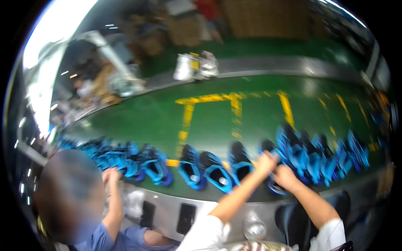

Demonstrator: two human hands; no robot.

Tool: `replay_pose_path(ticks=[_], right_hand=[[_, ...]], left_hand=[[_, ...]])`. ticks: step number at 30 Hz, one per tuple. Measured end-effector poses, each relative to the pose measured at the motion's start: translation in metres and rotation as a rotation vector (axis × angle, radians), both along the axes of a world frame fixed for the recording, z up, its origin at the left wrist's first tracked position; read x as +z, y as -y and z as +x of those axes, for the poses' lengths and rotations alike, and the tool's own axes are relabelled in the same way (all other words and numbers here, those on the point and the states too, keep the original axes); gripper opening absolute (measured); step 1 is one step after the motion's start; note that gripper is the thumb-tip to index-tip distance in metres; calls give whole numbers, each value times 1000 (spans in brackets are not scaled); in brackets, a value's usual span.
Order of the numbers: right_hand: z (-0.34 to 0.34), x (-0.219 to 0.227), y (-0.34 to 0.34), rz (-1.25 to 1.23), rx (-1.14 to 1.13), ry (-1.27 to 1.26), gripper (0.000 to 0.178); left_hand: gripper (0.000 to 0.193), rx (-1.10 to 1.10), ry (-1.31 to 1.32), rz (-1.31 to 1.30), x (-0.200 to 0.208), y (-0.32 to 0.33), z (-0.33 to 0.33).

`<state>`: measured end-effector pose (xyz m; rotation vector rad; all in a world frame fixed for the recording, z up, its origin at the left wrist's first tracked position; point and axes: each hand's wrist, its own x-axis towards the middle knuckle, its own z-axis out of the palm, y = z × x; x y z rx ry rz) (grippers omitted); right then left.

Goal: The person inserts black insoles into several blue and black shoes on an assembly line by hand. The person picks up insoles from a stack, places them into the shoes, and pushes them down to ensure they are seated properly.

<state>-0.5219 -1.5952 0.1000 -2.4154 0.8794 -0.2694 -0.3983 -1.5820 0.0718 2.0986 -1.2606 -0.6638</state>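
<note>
A blue-and-black sports shoe (268,146) stands on the green belt in front of me, partly covered by my hands. My left hand (266,164) is over its upper part, fingers closed together. Close beside it on the right, my right hand (285,177) is closed too, over the shoe's opening. Motion blur and the hands themselves hide what the fingers grip. To the left is another blue shoe (241,167), toe pointing away from me. More of the same shoes (293,150) stand close by on the right.
Yellow lines mark the green belt (209,121). A row of shoes (155,165) runs left, where a co-worker (109,221) sits. Along the near metal edge lie dark phones (186,218), a clear rounded container (254,227) and dark sole-shaped pieces (292,224). White packages (196,67) stand at the far edge.
</note>
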Motion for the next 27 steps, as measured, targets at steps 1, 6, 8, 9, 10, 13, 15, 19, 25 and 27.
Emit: replay_pose_path(ticks=[1,6,8,9,10,13,15,19,25,27], right_hand=[[-6,-20,9,-89,42,1,14],[-42,-54,4,-321,38,-166,8],[-44,-46,-8,-336,65,-142,10],[-44,-40,-12,-321,61,-142,13],[-43,-29,-19,-393,81,-172,17],[-44,-6,-25,-432,73,-333,29],[-47,-4,-16,-213,-6,-536,35],[-55,-5,9,131,55,-507,30],[-62,-54,4,-310,162,-266,12],[-49,-59,6,-355,181,-227,13]], left_hand=[[45,40,-42,-163,-9,-3,-8],[42,-149,-372,-183,-38,-11,3],[45,-182,-463,-85,-35,-18,12],[45,-193,-473,-43,-28,-20,14],[44,-209,-443,-63,-31,-20,17],[44,-209,-433,-75,-34,-19,12],[44,-200,-530,-98,-24,-17,5],[42,-193,-487,-155,-21,-22,1],[41,-198,-502,-142,-31,-17,-1],[42,-219,-452,-149,-25,-19,-1]])
